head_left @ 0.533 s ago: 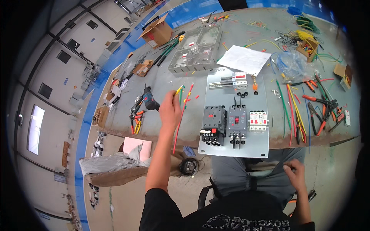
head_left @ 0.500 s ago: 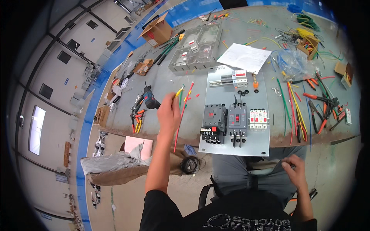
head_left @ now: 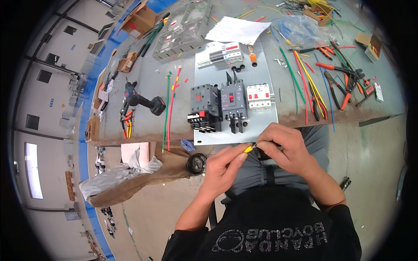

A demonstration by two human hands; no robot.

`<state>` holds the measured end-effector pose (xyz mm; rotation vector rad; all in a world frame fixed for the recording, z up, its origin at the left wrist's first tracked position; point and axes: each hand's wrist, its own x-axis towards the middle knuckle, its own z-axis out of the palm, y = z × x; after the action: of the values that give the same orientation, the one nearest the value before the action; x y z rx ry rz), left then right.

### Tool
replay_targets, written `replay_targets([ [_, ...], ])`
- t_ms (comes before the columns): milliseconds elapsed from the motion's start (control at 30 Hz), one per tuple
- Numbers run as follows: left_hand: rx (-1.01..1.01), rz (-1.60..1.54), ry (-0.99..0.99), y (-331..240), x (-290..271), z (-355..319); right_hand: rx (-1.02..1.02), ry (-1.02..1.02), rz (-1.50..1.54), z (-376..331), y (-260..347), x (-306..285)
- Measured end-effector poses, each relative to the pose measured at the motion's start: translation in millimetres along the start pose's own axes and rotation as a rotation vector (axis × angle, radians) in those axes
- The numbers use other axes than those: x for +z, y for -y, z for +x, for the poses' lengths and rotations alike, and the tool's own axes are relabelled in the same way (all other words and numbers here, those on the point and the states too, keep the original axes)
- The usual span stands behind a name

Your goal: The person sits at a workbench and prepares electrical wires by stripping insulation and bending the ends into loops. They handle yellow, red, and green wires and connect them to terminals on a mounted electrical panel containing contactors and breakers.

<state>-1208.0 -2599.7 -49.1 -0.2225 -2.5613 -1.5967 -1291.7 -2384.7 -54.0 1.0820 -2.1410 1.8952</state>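
Observation:
Both hands meet over my lap, just below the workbench's front edge. My left hand (head_left: 224,167) pinches a short yellow wire piece (head_left: 248,148) between thumb and forefinger. My right hand (head_left: 285,148) grips the wire's other end, fingers curled. Just above them lies a grey mounting plate (head_left: 261,122) carrying a black contactor (head_left: 203,106), a black circuit breaker (head_left: 235,106) and a white breaker with red switches (head_left: 259,95). Long green, red and yellow wires (head_left: 170,102) lie left of the plate.
A black cordless drill (head_left: 143,101) lies at the left. Pliers and cutters with red handles (head_left: 344,82) and coloured wires (head_left: 307,82) lie at the right. Clear enclosures (head_left: 183,28), paper (head_left: 237,30) and a cardboard box (head_left: 141,19) sit farther back. A wire spool (head_left: 196,164) lies on the floor.
My left hand has come down from the wires on the bench to my lap. My right hand has risen to meet it, and both now hold a yellow wire piece.

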Motion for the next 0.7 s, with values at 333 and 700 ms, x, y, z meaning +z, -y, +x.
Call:
replay_targets([
  [333,0.149,0.095,-0.104,-1,53,-3,0.062,-0.060,-0.098,-35,-2,-15],
  [700,-0.325,-0.322,0.181,-2,47,-3,-0.031,0.114,-0.123,-51,-23,-24],
])
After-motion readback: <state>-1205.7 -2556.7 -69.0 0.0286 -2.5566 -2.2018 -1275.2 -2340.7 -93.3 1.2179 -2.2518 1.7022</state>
